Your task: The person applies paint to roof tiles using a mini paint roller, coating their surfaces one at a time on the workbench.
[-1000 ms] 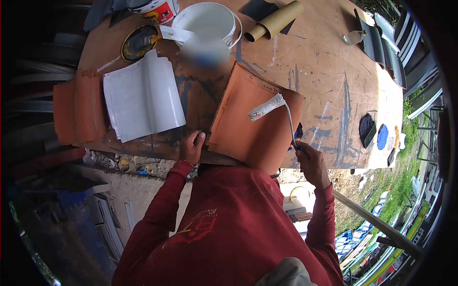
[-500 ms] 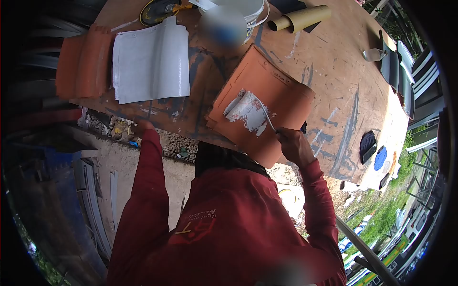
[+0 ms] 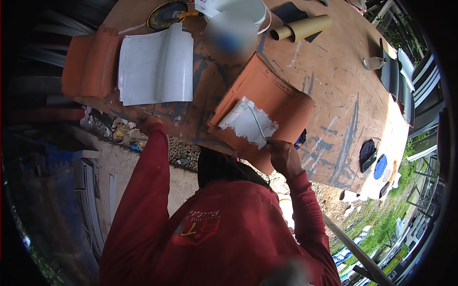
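Observation:
My right hand (image 3: pixel 285 156) is closed round the handle of a paint roller (image 3: pixel 256 119), whose head lies in a patch of white paint on an orange roof tile (image 3: pixel 281 100). That tile sits turned at the near edge of the wooden table (image 3: pixel 338 90). My left hand (image 3: pixel 149 122) is at the table's front edge, left of the tile and below a white-painted tile (image 3: pixel 155 69); its fingers are dark and too unclear to read. Stacked orange tiles (image 3: pixel 90 64) stand at the far left.
A white bucket (image 3: pixel 248 14) and a paint-stained black lid with a brush (image 3: pixel 167 15) are at the back. Beside them lies a brown roll (image 3: pixel 305 28). A clear bottle (image 3: pixel 374 63), a dark cap (image 3: pixel 367 151) and a blue cloth (image 3: pixel 380 163) rest on the right.
The roller has come down onto the tile, and white paint now covers a patch of it. My left hand has moved left, away from the tile. The view has shifted.

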The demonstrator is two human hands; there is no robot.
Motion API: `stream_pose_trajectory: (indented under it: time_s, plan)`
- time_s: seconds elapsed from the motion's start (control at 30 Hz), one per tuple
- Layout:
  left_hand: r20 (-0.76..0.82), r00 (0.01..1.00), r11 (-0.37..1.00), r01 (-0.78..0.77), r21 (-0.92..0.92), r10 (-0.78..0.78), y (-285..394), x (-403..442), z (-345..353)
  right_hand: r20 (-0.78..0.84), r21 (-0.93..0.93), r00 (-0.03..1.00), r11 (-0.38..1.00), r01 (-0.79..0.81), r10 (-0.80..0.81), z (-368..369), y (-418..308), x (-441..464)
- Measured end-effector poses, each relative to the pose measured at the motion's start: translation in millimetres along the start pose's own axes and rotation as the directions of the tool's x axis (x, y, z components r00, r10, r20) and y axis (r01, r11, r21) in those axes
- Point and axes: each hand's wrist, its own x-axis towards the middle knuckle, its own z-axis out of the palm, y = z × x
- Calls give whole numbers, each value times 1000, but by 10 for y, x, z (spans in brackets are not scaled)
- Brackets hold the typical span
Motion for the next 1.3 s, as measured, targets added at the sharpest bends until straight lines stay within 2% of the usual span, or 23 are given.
stream_pose_trajectory:
  time_s: [0.07, 0.13, 0.2, 0.23, 0.33, 0.4, 0.47, 0.73, 0.8, 0.87, 0.93, 1.07, 1.17, 1.2, 1.27, 1.3]
  plan:
    - [16, 1000, 1000, 8, -6, -8, -3, -11, 4, -41, 55, 999, 998, 12, -10, -14, 71, -126]
    - [20, 1000, 1000, 6, -24, -5, 23, -43, -4, 83, -79, 994, 995, -58, 64, -349, 91, -319]
    - [8, 1000, 999, 8, -35, -8, 7, -59, -39, 133, -234, 982, 967, -99, 133, -718, -108, -438]
    - [4, 1000, 1000, -6, -26, 6, 6, -64, -40, 174, -254, 981, 967, -35, 81, -794, -161, -449]
    - [-15, 1000, 1000, -19, 6, 19, 25, -83, -30, 167, -182, 985, 983, -1, 32, -513, -211, -345]
    - [-48, 999, 1000, -4, 19, 5, 36, -75, -31, 191, -67, 981, 997, 49, -35, -217, -287, -136]
    - [-8, 1000, 1000, -29, 4, 29, 25, -85, -71, 53, -4, 982, 984, 179, -179, 173, -235, -72]
    - [-19, 999, 999, -35, 1, 35, -9, -41, -46, 70, -52, 995, 996, 75, -71, 223, -267, -302]
    - [9, 1000, 1000, -13, -19, 13, 24, -116, -63, -8, 33, 990, 990, 141, -140, 325, -263, -200]
    - [14, 1000, 999, -4, -33, 5, 60, -150, -112, -6, -7, 988, 988, 152, -152, 309, -299, -192]
    - [-5, 1000, 1000, -11, -18, 11, 38, -100, -72, -91, 15, 971, 974, 224, -222, 228, -356, -243]
    - [-28, 1000, 1000, -12, 26, 13, -12, -40, -15, -65, -57, 972, 974, 221, -225, 280, -202, -364]
    - [-17, 1000, 1000, -13, -14, 13, 9, -82, -52, -4, -106, 931, 926, 362, -364, 269, -108, -376]
    - [-14, 1000, 999, -16, -29, 15, -2, -50, -45, -9, -105, 931, 927, 361, -364, 217, -90, -386]
    - [7, 1000, 999, -25, -31, 25, -28, -10, -6, 36, 13, 959, 960, 281, -281, 25, -29, -436]
    - [22, 999, 999, -28, -32, 29, -36, 1, 21, 64, 66, 980, 980, 186, -190, -114, -2, -460]
